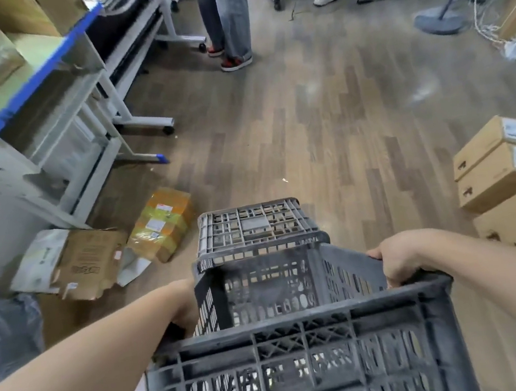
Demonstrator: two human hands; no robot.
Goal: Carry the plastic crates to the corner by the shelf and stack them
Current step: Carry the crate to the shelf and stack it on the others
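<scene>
The wood-plank floor (pixel 323 130) carries everything. An upturned grey crate (pixel 254 228) sits at centre, base up. At its nine o'clock lie a yellow taped parcel (pixel 162 224) and flattened cardboard (pixel 90 262). A stack of cardboard boxes (pixel 505 180) stands at three o'clock. At one o'clock rests a round fan base (pixel 439 20); at eleven, white table legs (pixel 131 113).

Left hand (pixel 184 309) fingers hidden behind crate (pixel 298 335); crate btm cut off.
</scene>
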